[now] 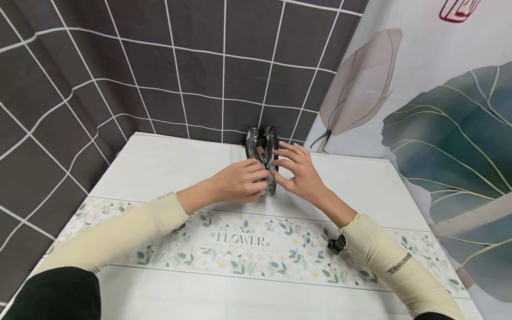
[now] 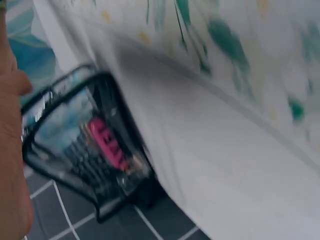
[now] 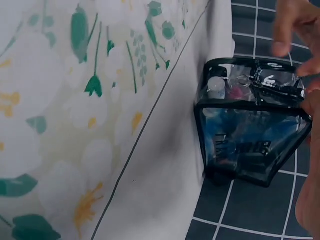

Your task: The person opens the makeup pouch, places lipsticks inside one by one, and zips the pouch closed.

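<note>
A clear bag with black trim stands upright near the table's back edge, its mouth spread. Through its side in the left wrist view shows a pink label; in the head view a small reddish-brown item lies between the panels. My left hand is over the bag's near left side, fingers bent down; its fingertips are partly hidden. My right hand is at the right panel with spread fingers, thumb and index tips at the panel. In the right wrist view dark lettering marks the front panel.
A white table cover has a flowered band with the word FLOWER. Behind hangs a dark grid-patterned curtain; a leaf-printed cloth hangs at the right. A small black device sits at the right wrist.
</note>
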`<state>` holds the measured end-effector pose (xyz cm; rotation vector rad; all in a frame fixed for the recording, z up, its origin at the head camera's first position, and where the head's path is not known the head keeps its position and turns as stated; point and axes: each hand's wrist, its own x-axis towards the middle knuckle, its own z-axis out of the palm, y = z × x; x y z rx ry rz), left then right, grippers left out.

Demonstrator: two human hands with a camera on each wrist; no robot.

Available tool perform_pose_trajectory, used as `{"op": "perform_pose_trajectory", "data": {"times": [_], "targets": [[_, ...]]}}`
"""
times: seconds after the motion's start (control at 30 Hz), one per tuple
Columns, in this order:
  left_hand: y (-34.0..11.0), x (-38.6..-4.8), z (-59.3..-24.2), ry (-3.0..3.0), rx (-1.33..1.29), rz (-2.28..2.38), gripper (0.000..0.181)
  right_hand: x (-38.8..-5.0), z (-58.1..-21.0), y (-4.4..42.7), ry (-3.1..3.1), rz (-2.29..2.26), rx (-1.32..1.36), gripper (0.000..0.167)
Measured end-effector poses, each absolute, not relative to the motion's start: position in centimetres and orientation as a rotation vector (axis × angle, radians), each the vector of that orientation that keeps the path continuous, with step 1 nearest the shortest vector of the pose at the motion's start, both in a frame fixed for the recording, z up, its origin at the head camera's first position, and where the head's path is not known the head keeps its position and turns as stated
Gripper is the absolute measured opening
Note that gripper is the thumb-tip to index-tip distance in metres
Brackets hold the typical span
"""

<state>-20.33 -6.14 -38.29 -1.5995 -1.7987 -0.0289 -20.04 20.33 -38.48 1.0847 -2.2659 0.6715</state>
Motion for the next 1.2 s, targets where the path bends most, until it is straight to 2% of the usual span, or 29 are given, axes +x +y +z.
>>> {"op": "perform_pose_trajectory", "data": {"times": [0.33, 0.73, 1.03, 1.2], "targets": [[-4.8, -18.8, -39.9, -1.955, -1.379, 0.250, 0.017, -20.0, -38.7, 20.0, -2.321, 0.664, 1.034, 0.015], [-3.7, -18.1, -40.9, -1.985, -1.247, 0.300, 0.009, -19.5, -39.0, 19.7, -2.334, 0.779, 1.020, 0.009], [-3.2, -18.0, -41.4, -1.972, -1.204, 0.252, 0.004, -20.4, -39.7, 20.1, -2.274, 0.839, 1.120, 0.011], [-2.7, -17.9, -41.4, -1.963, -1.165, 0.254, 0.009, -21.5, -39.9, 20.5, -2.248, 0.884, 1.214, 0.009]]}}
